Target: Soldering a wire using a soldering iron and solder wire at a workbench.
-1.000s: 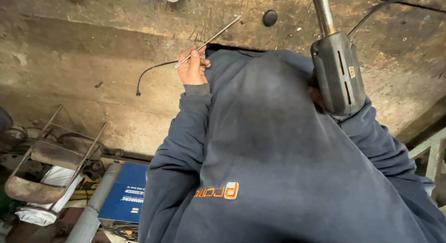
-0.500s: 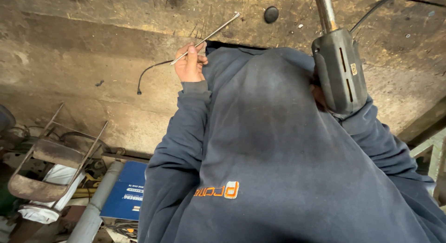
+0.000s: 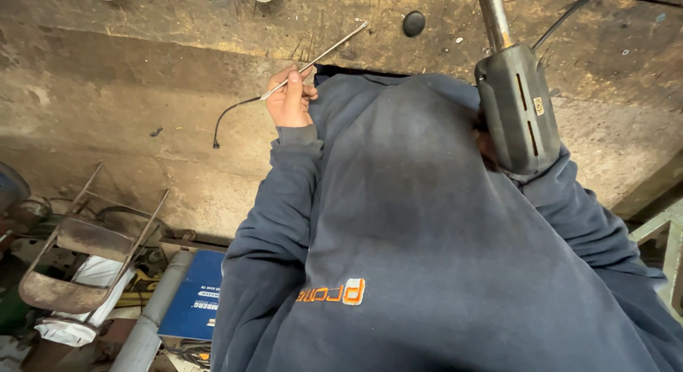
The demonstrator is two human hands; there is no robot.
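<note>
Left hand grip pinching thin rod, workbench

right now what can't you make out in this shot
Head view only:
- Right hand: hidden behind the grey power tool and the blue sweatshirt; its grip cannot be seen.
- The tool's metal shaft: cut off by the top edge, tip unseen.
- Thin rod in the left hand: its middle is covered by fingers.
- Blue box on the floor: partly covered by the sleeve.
</note>
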